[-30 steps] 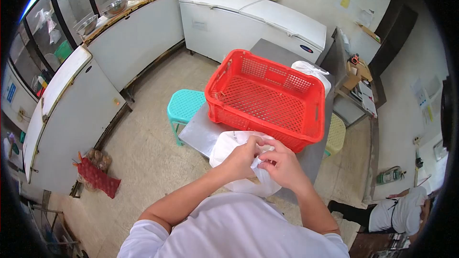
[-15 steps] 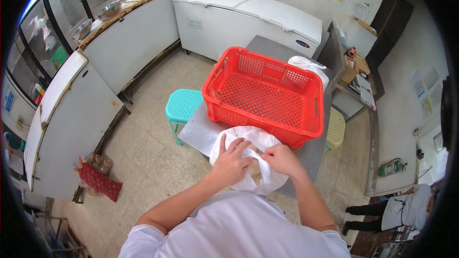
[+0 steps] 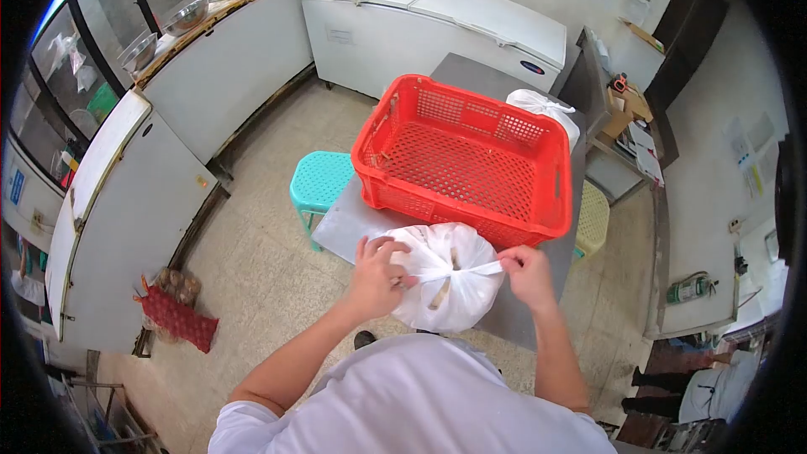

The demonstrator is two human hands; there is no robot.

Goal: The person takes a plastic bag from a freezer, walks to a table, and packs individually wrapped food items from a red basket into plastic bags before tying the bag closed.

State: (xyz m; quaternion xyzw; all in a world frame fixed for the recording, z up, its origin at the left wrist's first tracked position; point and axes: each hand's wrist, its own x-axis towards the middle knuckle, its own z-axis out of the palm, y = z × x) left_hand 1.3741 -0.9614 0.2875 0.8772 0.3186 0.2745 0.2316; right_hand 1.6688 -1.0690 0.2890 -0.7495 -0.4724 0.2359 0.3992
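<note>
A full white plastic bag (image 3: 450, 294) rests at the near end of the grey metal table (image 3: 336, 227). Its top is drawn together, with the two ends pulled taut to either side across the middle. My left hand (image 3: 378, 273) grips the left end, fingers curled. The right end is pinched in my right hand (image 3: 528, 276). Through gaps in the plastic something tan shows, but I cannot make out what it is. Just beyond the bag stands a red perforated crate (image 3: 462, 210) with nothing inside.
Another tied white bag (image 3: 542, 105) sits behind the crate. A turquoise stool (image 3: 322, 181) is left of the table, a yellow stool (image 3: 593, 214) right. White chest freezers (image 3: 420, 29) line the back. A red mesh sack (image 3: 178, 318) lies on the floor. Another person (image 3: 714, 391) stands far right.
My hands have moved apart, drawing the bag's ends outward to left and right. The bag's opening has closed up into a tight gather. The other person has shifted slightly.
</note>
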